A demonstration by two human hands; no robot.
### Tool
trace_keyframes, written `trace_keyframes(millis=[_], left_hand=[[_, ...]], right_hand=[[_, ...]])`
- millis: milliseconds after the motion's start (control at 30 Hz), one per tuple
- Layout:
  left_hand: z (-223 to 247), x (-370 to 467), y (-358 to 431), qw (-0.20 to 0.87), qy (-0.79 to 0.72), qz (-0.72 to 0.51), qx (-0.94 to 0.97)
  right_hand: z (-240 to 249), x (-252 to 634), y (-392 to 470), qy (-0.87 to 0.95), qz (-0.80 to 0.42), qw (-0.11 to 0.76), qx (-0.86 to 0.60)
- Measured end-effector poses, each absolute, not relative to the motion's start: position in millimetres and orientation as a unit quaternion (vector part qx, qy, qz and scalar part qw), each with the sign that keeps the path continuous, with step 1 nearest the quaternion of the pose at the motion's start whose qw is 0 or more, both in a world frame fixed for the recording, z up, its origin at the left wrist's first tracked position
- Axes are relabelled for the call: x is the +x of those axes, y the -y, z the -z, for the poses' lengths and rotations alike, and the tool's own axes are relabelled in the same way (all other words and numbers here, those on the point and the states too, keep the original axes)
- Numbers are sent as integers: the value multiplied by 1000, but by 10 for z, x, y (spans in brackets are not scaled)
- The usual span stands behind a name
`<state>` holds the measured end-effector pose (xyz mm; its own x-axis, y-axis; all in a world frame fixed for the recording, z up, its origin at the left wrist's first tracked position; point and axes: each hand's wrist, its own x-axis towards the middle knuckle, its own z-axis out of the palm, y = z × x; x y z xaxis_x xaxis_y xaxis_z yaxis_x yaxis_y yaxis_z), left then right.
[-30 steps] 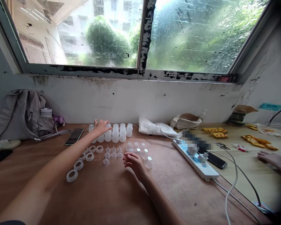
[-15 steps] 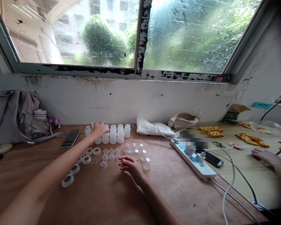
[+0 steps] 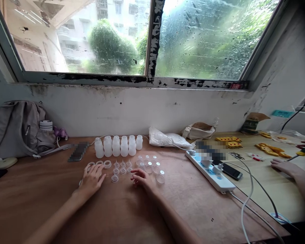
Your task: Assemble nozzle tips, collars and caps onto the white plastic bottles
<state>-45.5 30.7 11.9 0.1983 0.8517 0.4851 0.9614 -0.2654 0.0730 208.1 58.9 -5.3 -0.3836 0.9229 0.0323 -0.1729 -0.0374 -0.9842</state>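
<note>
My left hand lies spread over the white screw rings, covering several of them. Its fingers are apart, and I see nothing held in them. Beside the clear teats, my right hand rests with loosely bent fingers apart and no object in them. To its right are clear round caps, set out in short rows. Behind the small parts, frosted white bottles stand upright in a tight group, without tops.
A phone and a grey backpack are at the left. A white power strip with trailing cables crosses the right side. A white packet lies by the wall. Beyond, another person's hand is near a screwdriver and yellow parts.
My left hand has come back from the bottles toward me and down onto the rings. The right hand has hardly moved. The view has shifted slightly.
</note>
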Motion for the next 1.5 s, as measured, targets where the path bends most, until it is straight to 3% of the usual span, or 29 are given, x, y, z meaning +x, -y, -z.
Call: trace_keyframes(millis=[167, 300, 533, 767, 900, 1033, 1200, 1333, 1500], left_hand=[[52, -573, -173, 128, 667, 192, -709], [43, -542, -171, 125, 675, 167, -707], [-27, -535, -192, 141, 673, 154, -710], [-76, -557, -224, 119, 681, 147, -707], [-138, -510, -276, 89, 671, 209, -706], [-238, -326, -408, -46, 650, 370, -662], [-232, 29, -488, -383, 468, 648, -463], [-78, 202, -430, -564, 353, 661, -347], [-11, 276, -356, -608, 354, 620, -349]], right_hand=[[185, 1949, -516, 742, -332, 426, -397], [155, 1772, -400, 838, -192, 344, -378], [84, 1496, -361, 850, -123, 256, -443], [55, 1448, -391, 868, -65, 220, -441], [67, 1413, -427, 869, -41, 221, -441], [124, 1362, -484, 853, -62, 278, -438], [170, 1458, -584, 735, -197, 442, -474], [108, 1593, -633, 671, -221, 537, -462], [22, 1621, -595, 718, -161, 540, -409]])
